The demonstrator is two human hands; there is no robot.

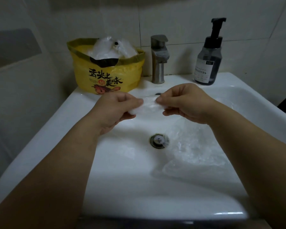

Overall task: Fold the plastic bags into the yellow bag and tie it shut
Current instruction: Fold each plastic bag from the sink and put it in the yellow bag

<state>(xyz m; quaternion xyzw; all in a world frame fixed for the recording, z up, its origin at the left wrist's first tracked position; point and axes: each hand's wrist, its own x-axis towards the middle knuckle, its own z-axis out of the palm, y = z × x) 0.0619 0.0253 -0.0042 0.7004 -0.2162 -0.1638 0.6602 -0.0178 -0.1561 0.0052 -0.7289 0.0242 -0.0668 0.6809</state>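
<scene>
**Head view.** My left hand (119, 107) and right hand (182, 103) each pinch one end of a small clear plastic bag (149, 107), fingers curled round it. They hold it above the back half of the white washbasin (40, 133). The bag is bunched into a narrow strip. Its long axis runs left to right between my hands, roughly parallel to the basin's back edge.

The yellow bag (109, 73) stands upright on the back-left ledge, close to the tiled wall. Its mouth opens upward, its rim is rolled down, and crumpled clear bags (112, 48) rise out of it. The tap (158, 63) stands just right of it, and the pump bottle (208, 60) farther right.

A second clear bag (195, 146) lies in the bowl's right side, its left edge reaching the drain (158, 140). Bare white enamel shows across the bowl's left half and along the near rim.
</scene>
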